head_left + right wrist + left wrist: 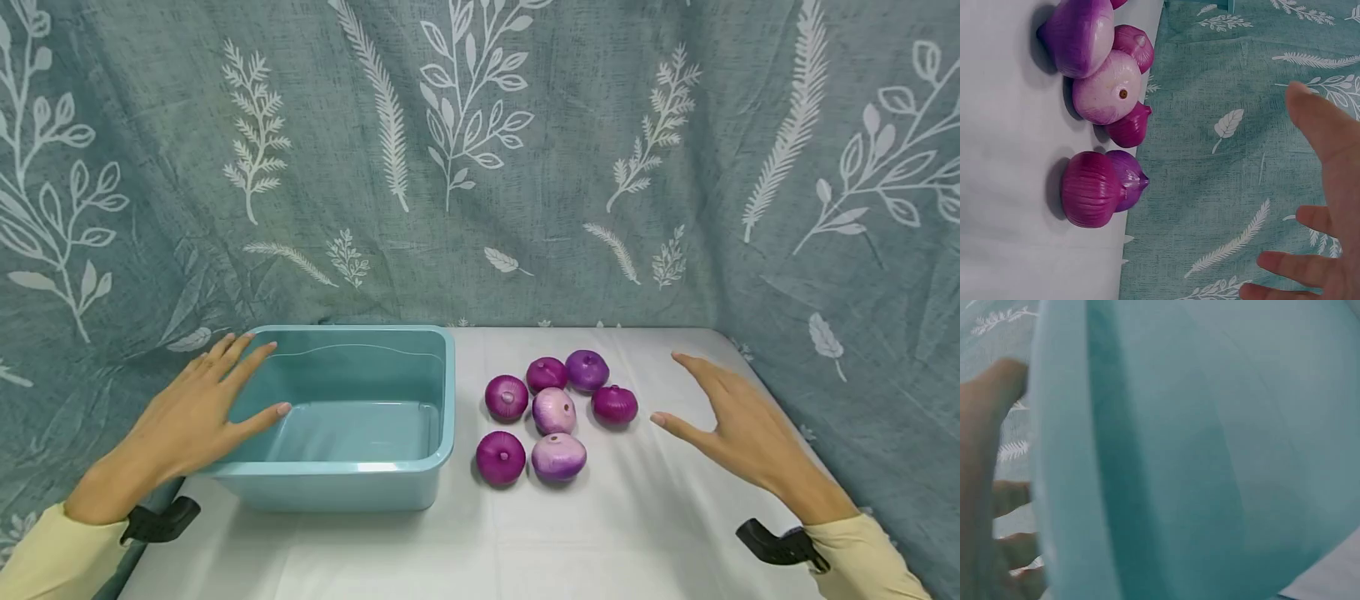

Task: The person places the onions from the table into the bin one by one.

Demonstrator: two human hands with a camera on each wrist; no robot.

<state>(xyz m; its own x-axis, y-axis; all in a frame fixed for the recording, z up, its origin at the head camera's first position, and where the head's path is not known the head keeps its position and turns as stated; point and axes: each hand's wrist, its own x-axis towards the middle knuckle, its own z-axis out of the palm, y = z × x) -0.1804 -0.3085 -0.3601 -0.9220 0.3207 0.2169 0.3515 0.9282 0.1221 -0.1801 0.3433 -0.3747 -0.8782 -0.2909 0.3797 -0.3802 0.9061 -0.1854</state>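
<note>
An empty light-blue plastic tub (337, 486) stands at the left of the table. My left hand (198, 408) is spread over the tub's left side, fingers extended and holding nothing; in the left wrist view the tub's wall (1172, 456) fills most of the picture beside the fingers. Several purple onions (507, 397) lie loosely grouped to the right of the tub, some deep magenta, two paler ones (558, 457) with whitish skin. To their right my right hand (738, 425) hovers with thumb and fingers apart, nothing in it. The right wrist view shows it apart from the nearest onion (1090, 189).
A white cloth (570, 542) covers the table. Green-blue fabric (480, 250) with white leaf prints hangs behind and along both sides. Each wrist carries a black strap mount (780, 546) below a pale yellow sleeve (870, 558).
</note>
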